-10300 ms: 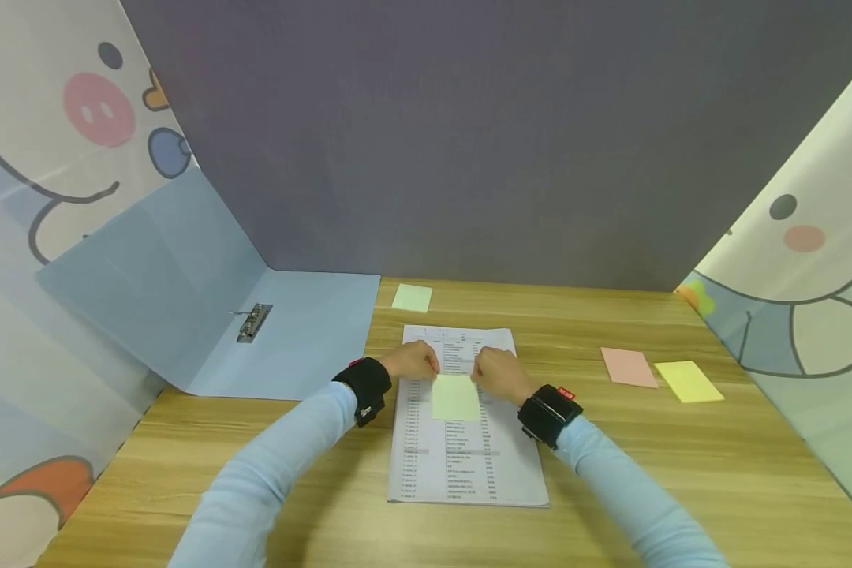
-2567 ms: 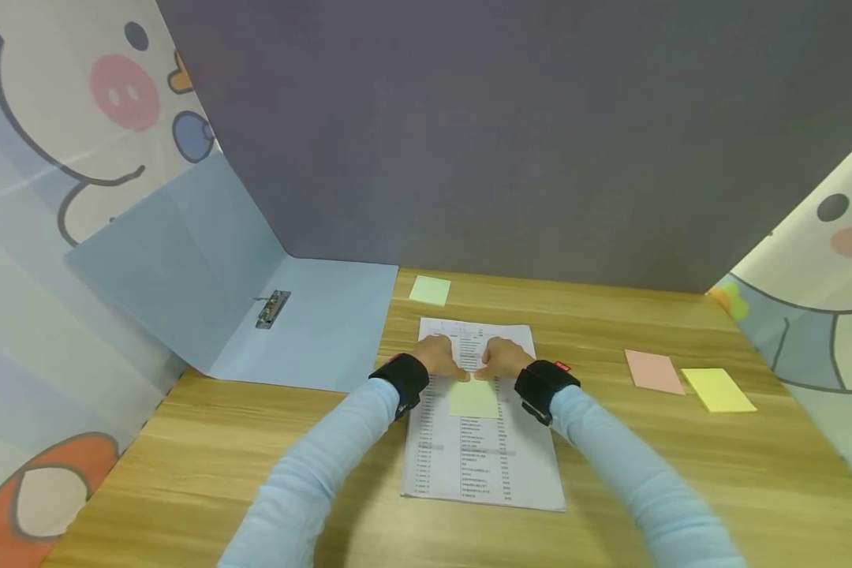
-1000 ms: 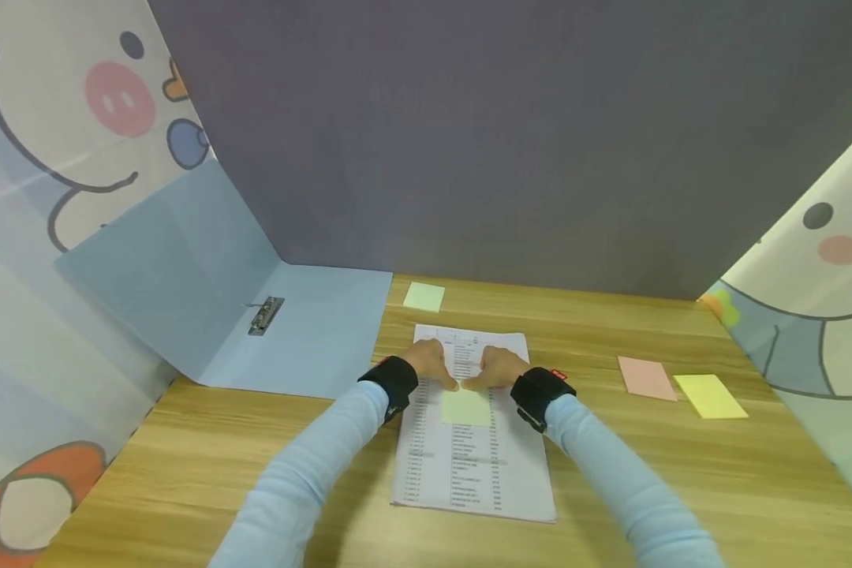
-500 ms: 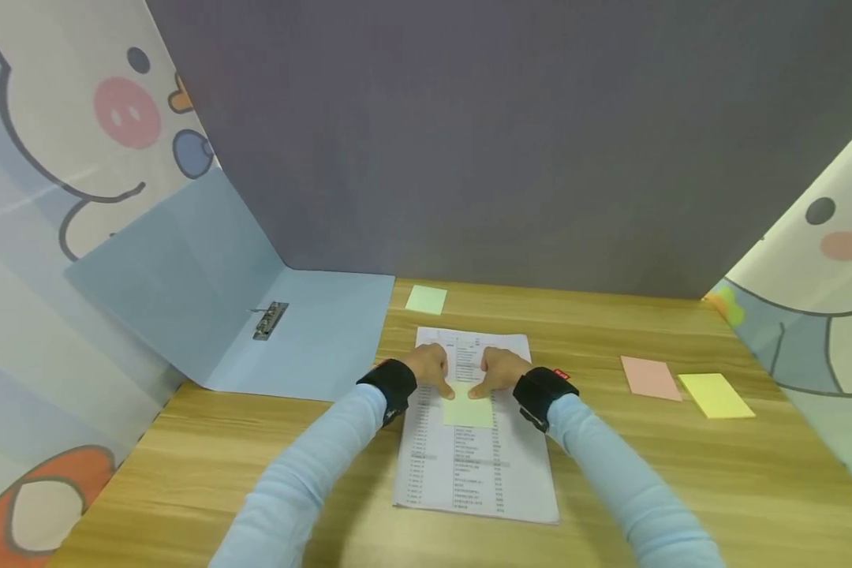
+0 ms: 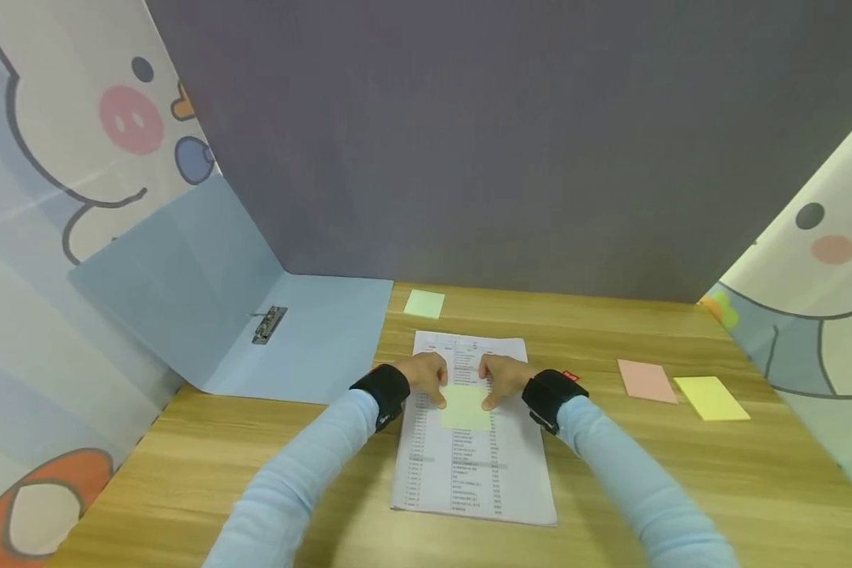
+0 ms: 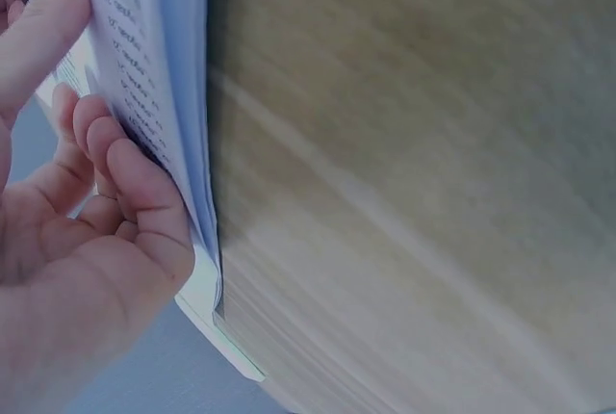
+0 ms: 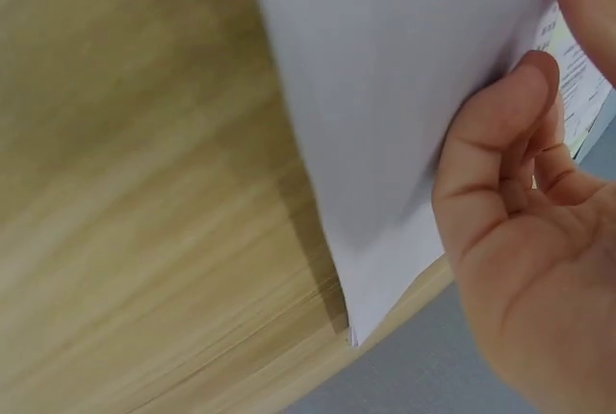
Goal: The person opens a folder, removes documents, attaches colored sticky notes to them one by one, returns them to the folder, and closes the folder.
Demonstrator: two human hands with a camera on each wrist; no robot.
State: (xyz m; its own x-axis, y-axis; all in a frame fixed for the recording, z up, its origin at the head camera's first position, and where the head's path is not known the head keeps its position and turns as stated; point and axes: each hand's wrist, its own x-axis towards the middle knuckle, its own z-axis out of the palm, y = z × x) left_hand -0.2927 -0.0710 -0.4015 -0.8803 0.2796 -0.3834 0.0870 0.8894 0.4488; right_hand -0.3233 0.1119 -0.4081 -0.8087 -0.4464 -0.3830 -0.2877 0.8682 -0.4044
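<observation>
A pale yellow-green sticky note [image 5: 465,410] lies on the upper middle of a stack of printed sheets [image 5: 468,481] in the head view. My left hand [image 5: 426,377] rests at the note's left side, thumb on or beside its edge. On the right side my right hand [image 5: 504,380] mirrors it, with its thumb at the right edge. The left wrist view shows the left fingers [image 6: 144,188] loosely bent against the printed sheet. Loosely bent right fingers [image 7: 481,164] rest on the paper in the right wrist view. Neither hand grips anything that I can see.
An open blue folder [image 5: 334,331] with a metal clip [image 5: 269,325] lies left on the wooden table [image 5: 610,489]. A pale green note pad [image 5: 424,304] sits behind the sheets. Pink [image 5: 648,381] and yellow pads [image 5: 712,398] lie right. A grey panel [image 5: 468,142] stands behind.
About ten seconds ago both hands held the note's upper corners. Later the thumbs met at its top middle; now they have slid apart to its two sides. The note lies flat on the sheets.
</observation>
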